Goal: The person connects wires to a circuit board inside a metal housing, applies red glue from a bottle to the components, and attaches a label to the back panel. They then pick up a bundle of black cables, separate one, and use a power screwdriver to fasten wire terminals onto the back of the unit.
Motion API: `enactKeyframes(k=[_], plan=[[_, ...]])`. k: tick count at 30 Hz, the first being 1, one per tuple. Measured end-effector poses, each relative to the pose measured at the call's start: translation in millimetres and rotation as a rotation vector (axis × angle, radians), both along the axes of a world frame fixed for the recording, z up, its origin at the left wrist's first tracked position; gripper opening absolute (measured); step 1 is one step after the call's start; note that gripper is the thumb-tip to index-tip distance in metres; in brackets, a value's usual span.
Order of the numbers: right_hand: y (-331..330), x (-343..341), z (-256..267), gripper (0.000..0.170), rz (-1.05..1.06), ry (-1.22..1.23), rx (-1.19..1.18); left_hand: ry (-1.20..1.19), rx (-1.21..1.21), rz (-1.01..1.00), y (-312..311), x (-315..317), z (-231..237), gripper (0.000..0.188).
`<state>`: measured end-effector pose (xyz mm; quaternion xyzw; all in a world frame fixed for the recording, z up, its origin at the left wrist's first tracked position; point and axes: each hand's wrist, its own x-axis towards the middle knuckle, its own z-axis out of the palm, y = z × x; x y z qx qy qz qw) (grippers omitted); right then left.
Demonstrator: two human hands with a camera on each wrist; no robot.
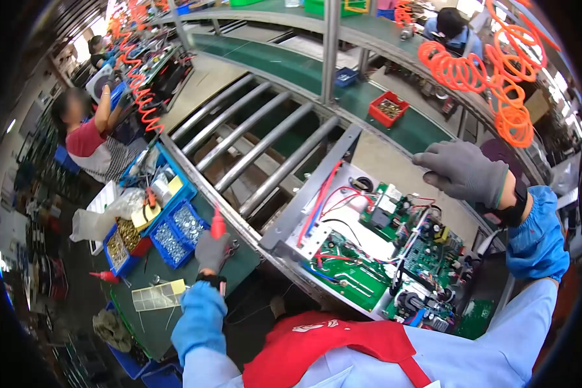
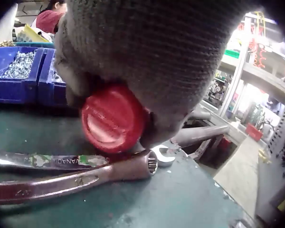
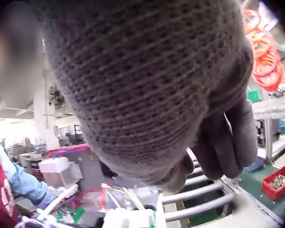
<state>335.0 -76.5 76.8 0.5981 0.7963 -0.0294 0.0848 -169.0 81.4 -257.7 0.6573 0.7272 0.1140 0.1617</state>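
Observation:
The gloved left hand [image 1: 211, 251] grips a red-handled tool [image 1: 218, 226] above the green bench, beside blue bins of screws. In the left wrist view its fingers curl round the red handle [image 2: 113, 118], whose round end faces the camera, just above two wrenches [image 2: 133, 167]. The gloved right hand [image 1: 465, 173] is held over the far right side of an open metal chassis [image 1: 291, 233] with green circuit boards [image 1: 349, 275] and red and blue wires. Its fingers [image 3: 223, 142] are loosely bent, with nothing visible in them.
Metal rollers [image 1: 258, 149] run beyond the chassis. Blue bins [image 1: 172, 242] of screws and a yellow-white sheet [image 1: 158, 295] lie on the bench. A red bin [image 1: 388, 108] stands on the green belt. Orange coiled hoses [image 1: 456, 68] hang at upper right. Another person [image 1: 94, 139] is at left.

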Motion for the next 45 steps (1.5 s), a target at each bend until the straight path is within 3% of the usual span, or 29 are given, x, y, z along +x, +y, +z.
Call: enactKeyframes(k=[1, 2, 3, 7, 8, 9, 11, 12, 15, 21, 31, 45], plan=[[-6.6, -6.5, 6.9, 0.036, 0.011, 0.086, 0.027, -0.316, 0.027, 0.045, -3.4, -3.6, 8.1, 0.047], [-14.4, -12.5, 11.0, 0.036, 0.028, 0.175, 0.053, -0.907, 0.041, 0.088, -23.5, 5.5, 42.1, 0.042], [-21.6, -19.4, 12.1, 0.037, 0.049, 0.265, 0.076, -1.154, 0.097, 0.04, -42.9, 15.0, 76.0, 0.042], [-42.8, -57.3, 6.7, 0.044, 0.087, 0.765, -0.093, -1.388, 0.114, -0.104, -147.4, 104.1, 233.0, 0.069], [-48.9, -66.8, 4.6, 0.045, 0.073, 0.874, -0.162, -1.49, -0.066, -0.23, -164.5, 118.2, 250.8, 0.078], [-56.1, -78.2, 11.6, 0.044, 0.004, 0.927, -0.309, -1.537, -0.398, -0.404, -172.3, 124.7, 266.5, 0.071], [-63.0, -89.0, -0.7, 0.051, -0.191, 1.042, -0.537, -1.388, -0.849, -0.593, -178.8, 154.5, 293.5, 0.065], [-65.1, -90.1, -2.3, 0.057, -0.318, 1.04, -0.641, -1.375, -0.89, -0.598, -184.6, 176.8, 288.8, 0.058], [-62.9, -77.4, -14.3, 0.057, -0.458, 1.133, -0.676, -1.39, -0.817, -0.59, -187.4, 220.5, 269.9, 0.048], [-38.3, -62.0, -30.2, 0.048, -0.534, 1.176, -0.55, -1.389, -0.744, -0.549, -171.6, 248.4, 258.3, 0.049], [-11.2, -55.7, -44.9, 0.045, -0.55, 1.162, -0.493, -1.561, -0.729, -0.358, -156.4, 258.0, 238.5, 0.04], [-9.4, -61.1, -50.0, 0.046, -0.59, 1.187, -0.474, -1.609, -0.826, -0.398, -150.2, 254.3, 234.2, 0.04]])
